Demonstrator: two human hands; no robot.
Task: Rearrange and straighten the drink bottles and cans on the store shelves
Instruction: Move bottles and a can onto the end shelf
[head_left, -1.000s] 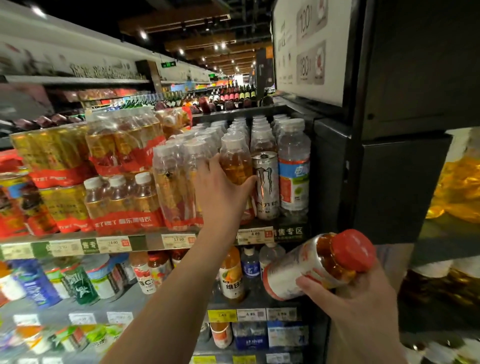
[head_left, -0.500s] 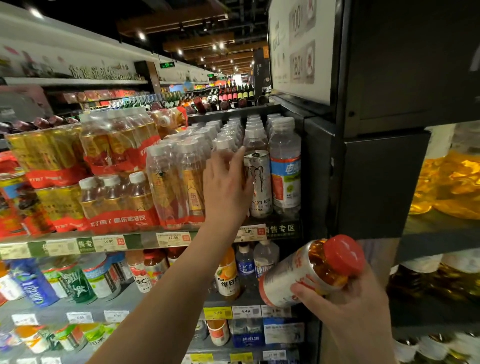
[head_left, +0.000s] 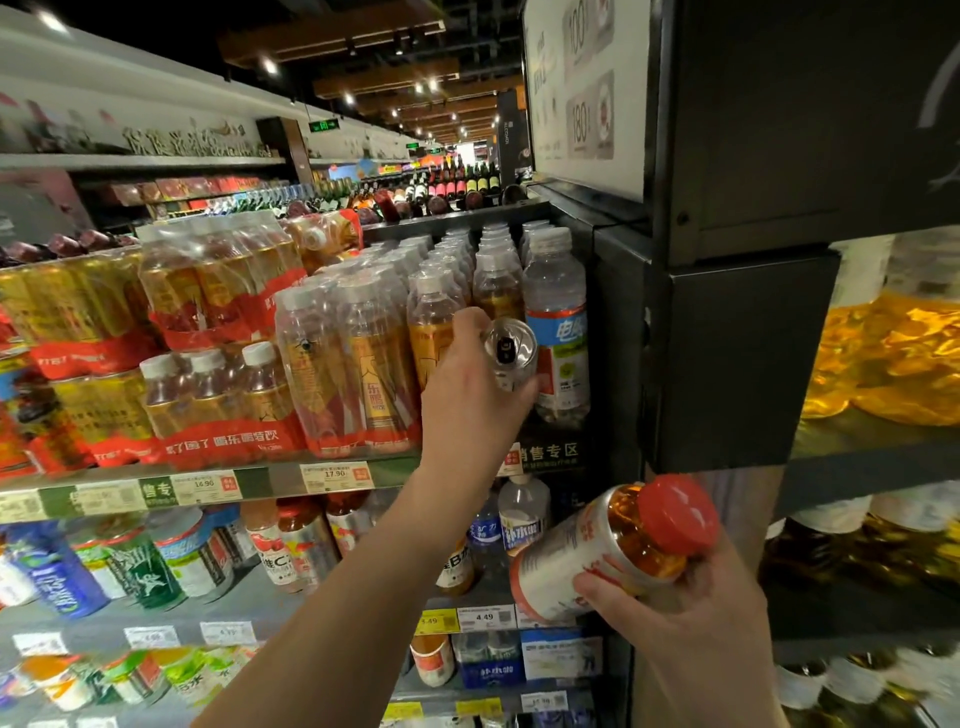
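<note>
Silver aluminium drink can (head_left: 511, 354) with pull-tab top is tilted, top end toward the camera, at the right end of the upper shelf (head_left: 270, 475), just in front of the loose amber clear-plastic bottles with white caps (head_left: 434, 322) and beside the clear water bottle with blue-and-white label (head_left: 556, 332). Head view only: left hand (head_left: 475, 384) reaches up from lower left, fingers and thumb curled round the can body, gripping it; can't tell if the can base touches the shelf, hand hides it. Right hand (head_left: 685, 629) low at right, fingers wrapped round an amber-liquid plastic bottle with red screw cap and white-and-red label (head_left: 613, 551), held tilted, cap up and to the right, in front of the black metal shelf-end post (head_left: 623, 364). Left of the can: shrink-wrapped packs of amber bottles with red bands (head_left: 358, 364), more packs stacked further left. Price tags (head_left: 335, 475) line the shelf edge. Lower shelf (head_left: 260, 597) holds mixed small bottles, several leaning over. Far right: yellow-gold wrapped goods (head_left: 893, 358), blurred.
</note>
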